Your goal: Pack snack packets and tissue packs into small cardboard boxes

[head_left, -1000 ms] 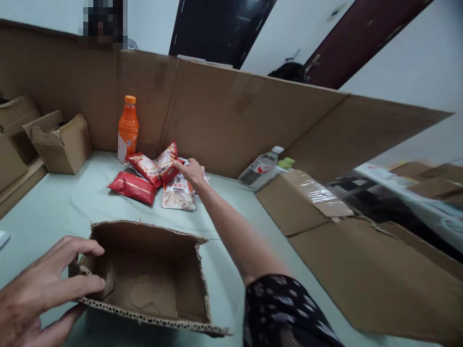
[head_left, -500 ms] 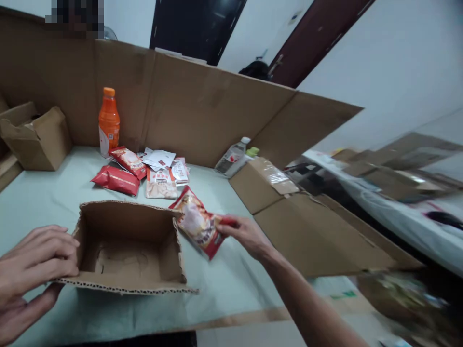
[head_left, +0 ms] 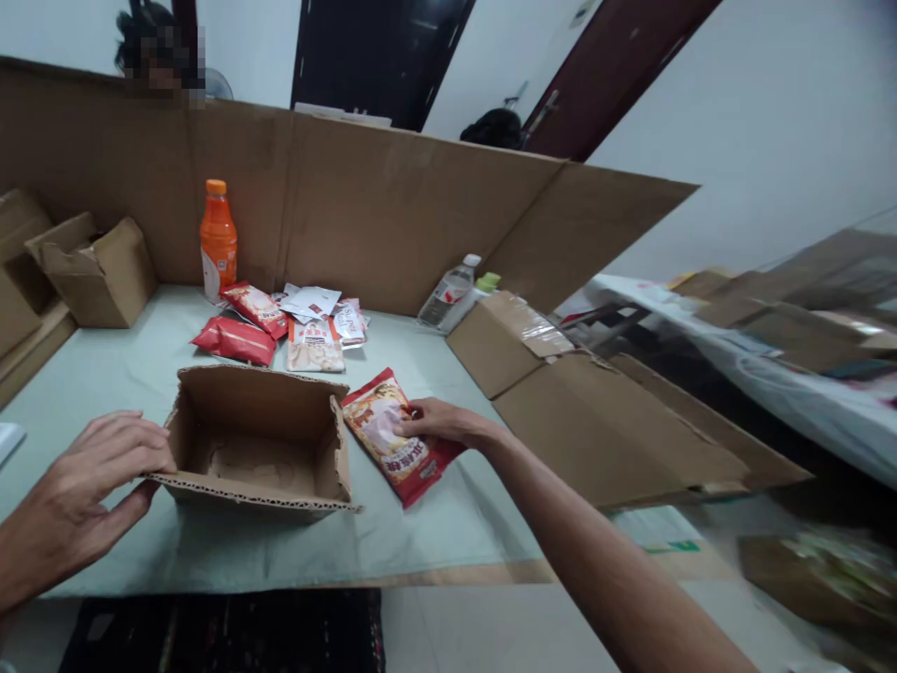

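My left hand [head_left: 98, 491] is closed on the left front corner of an open cardboard box [head_left: 259, 397], fingers over the rim and thumb outside. Nothing lies on the part of the box's floor that I can see. Just right of the box, my right hand [head_left: 448, 422] grips a red and cream snack packet [head_left: 382, 425] by its right side, thumb on top of the printed face. The packet is slanted beside the box; whether it rests fully on the cloth I cannot tell. Behind the box are a red packet [head_left: 234, 341], a red-and-white packet [head_left: 258, 308] and a cream packet [head_left: 315, 348].
An orange bottle [head_left: 219, 243] stands at the back by a cardboard partition [head_left: 392, 215]. A clear bottle [head_left: 448, 292] leans at the right near a large carton [head_left: 595, 421]. Small cartons [head_left: 105, 276] stand at the left. A person's head shows beyond the partition.
My right hand has shifted slightly left and higher on the packet, its thumb now further over the printed face. The view has moved a little; the left hand keeps its hold on the box.
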Motion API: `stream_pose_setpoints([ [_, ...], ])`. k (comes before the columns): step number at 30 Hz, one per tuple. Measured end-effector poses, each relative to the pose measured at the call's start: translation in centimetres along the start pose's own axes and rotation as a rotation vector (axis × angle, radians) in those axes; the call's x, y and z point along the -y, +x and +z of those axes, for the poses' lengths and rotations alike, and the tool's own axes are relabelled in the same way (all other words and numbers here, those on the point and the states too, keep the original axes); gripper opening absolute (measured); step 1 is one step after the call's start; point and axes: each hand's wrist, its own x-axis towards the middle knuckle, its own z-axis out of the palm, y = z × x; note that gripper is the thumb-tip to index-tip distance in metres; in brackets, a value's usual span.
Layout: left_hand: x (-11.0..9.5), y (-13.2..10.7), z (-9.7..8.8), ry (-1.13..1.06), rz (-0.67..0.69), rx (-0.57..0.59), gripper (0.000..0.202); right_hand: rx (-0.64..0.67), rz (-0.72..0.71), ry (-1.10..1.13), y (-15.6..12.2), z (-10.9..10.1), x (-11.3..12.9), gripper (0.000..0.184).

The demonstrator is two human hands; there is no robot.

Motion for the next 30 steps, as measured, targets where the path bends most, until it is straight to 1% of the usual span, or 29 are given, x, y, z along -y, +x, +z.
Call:
stream_pose_setpoints([
  [2,-0.2,0.0,0.1,0.000,-0.010,-0.018,0.031,-0.011,-0.007,-0.010,-0.9,0.8,0.2,0.033],
  [3,-0.3,0.0,0.2,-0.007,-0.012,-0.026,0.030,-0.039,-0.007,-0.026,-1.6,0.9,0.3,0.029],
  [5,-0.4,0.0,0.5,-0.024,-0.015,-0.051,0.027,-0.123,0.002,-0.080,-3.4,0.4,0.3,0.024],
  [6,-0.4,0.0,0.7,-0.030,-0.015,-0.065,0.026,-0.186,0.005,-0.107,-4.4,-0.2,0.5,0.024],
  [7,-0.3,0.0,0.8,-0.033,-0.010,-0.077,0.025,-0.279,-0.006,-0.113,-5.5,-0.8,0.9,0.027],
  [8,-0.3,0.0,1.0,-0.035,-0.005,-0.090,0.024,-0.404,-0.040,-0.090,-6.6,-1.5,1.6,0.030],
  [10,-0.2,0.1,1.3,-0.039,0.003,-0.099,0.024,-0.721,-0.182,0.054,-8.9,-2.7,3.8,0.035],
  [11,-0.2,0.2,1.4,-0.039,0.011,-0.102,0.023,-0.879,-0.291,0.155,-9.9,-3.0,5.3,0.032],
  [12,-0.3,0.3,1.5,-0.034,0.018,-0.106,0.023,-0.992,-0.412,0.248,-10.8,-3.1,7.0,0.026],
  [13,-0.3,0.4,1.6,-0.024,0.026,-0.111,0.022,-1.053,-0.539,0.323,-11.5,-2.9,8.8,0.020],
  [14,-0.4,0.5,1.7,-0.011,0.033,-0.116,0.022,-1.053,-0.660,0.368,-12.0,-2.5,10.6,0.016],
  [15,-0.5,0.5,1.7,0.006,0.037,-0.122,0.021,-0.997,-0.769,0.382,-12.3,-1.9,12.3,0.015],
  [16,-0.7,0.5,1.8,0.026,0.038,-0.127,0.022,-0.900,-0.855,0.365,-12.4,-1.1,13.8,0.013],
  [18,-0.9,0.5,1.9,0.068,0.033,-0.137,0.021,-0.639,-0.935,0.230,-12.2,0.6,16.2,0.010],
  [19,-1.1,0.4,2.0,0.085,0.031,-0.142,0.021,-0.509,-0.943,0.104,-12.0,1.4,17.0,0.011],
  [20,-1.2,0.4,2.1,0.096,0.031,-0.145,0.021,-0.387,-0.926,-0.059,-11.7,2.2,17.6,0.013],
  [22,-1.5,0.3,2.2,0.092,0.029,-0.141,0.021,-0.192,-0.839,-0.436,-10.9,3.6,18.5,0.016],
  [24,-1.8,0.4,2.2,0.071,0.017,-0.118,0.021,-0.031,-0.718,-0.766,-9.9,5.1,19.2,0.016],
  [25,-2.0,0.4,2.1,0.062,0.011,-0.096,0.021,0.037,-0.667,-0.875,-9.4,5.8,19.6,0.016],
  [27,-2.3,0.7,1.7,0.051,0.016,-0.046,0.021,0.163,-0.624,-0.991,-8.4,7.2,20.4,0.018],
  [30,-2.5,1.3,0.8,0.041,0.030,0.045,0.017,0.307,-0.628,-1.015,-7.7,8.3,21.5,0.023],
])
